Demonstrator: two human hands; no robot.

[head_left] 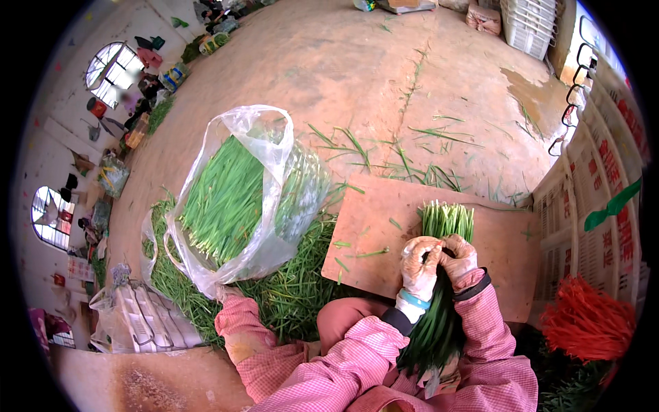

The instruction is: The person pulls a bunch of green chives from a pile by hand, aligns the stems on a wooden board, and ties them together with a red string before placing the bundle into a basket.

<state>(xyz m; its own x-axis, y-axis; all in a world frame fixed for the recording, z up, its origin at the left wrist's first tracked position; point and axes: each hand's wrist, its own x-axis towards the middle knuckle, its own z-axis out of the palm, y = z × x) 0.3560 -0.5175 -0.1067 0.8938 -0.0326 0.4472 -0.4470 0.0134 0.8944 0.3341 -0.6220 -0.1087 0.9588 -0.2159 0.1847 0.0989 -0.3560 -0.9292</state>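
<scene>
A thick bunch of garlic chives (447, 220) lies lengthwise over a flat board (374, 213), its pale cut ends pointing away from me and its dark leaves hanging toward my lap. My left hand (419, 266), in a whitish glove, is closed around the bunch from the left. From the right, my right hand (458, 258) closes on it too. The fingertips meet on top of the stems; whether a tie is between them is too small to tell. Left of the board, a clear plastic bag (278, 178) stands open, packed with chives (226, 196).
Loose chives (295, 295) are heaped under and beside the bag. At right are red ties (589, 319) and a tall white crate (573, 226) with a green strip (613, 206). A bundle of folded bags (154, 312) lies left. Leaf scraps (439, 136) litter the floor beyond.
</scene>
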